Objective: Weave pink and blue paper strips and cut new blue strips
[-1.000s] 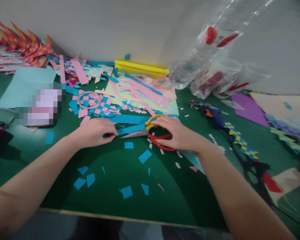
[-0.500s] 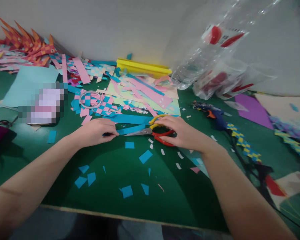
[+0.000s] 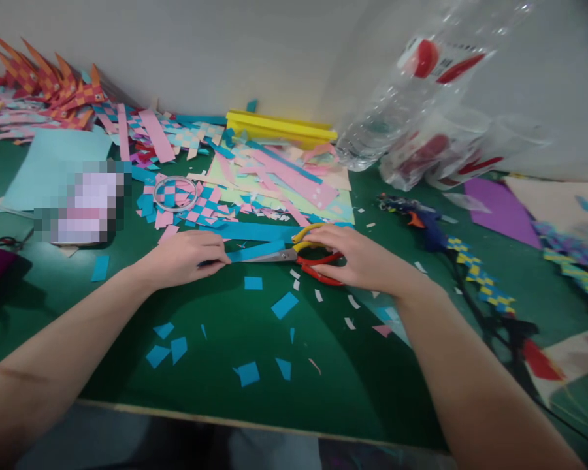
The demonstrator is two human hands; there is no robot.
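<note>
Over green tabletop (image 3: 210,398) by grey wall (image 3: 200,59): strip (image 3: 261,250) in left grip (image 3: 189,260), scissors (image 3: 288,255) in right (image 3: 360,256).

My left hand (image 3: 189,260) pinches one end of a blue strip (image 3: 262,250); my right hand (image 3: 357,258) grips scissors (image 3: 288,255) by red and yellow handles, blades pointing toward my left. Strip runs along the blades; can't tell if it sits between them. Blue scraps (image 3: 285,305) lie scattered on the green counter (image 3: 200,388) nearer me. Beyond my hands: a ring (image 3: 175,209) on woven pink-and-blue paper (image 3: 206,207), a yellow folded piece (image 3: 279,128) near the wall. Plastic-wrapped cups (image 3: 436,153) far right, pixelated phone (image 3: 91,205) left.
</note>
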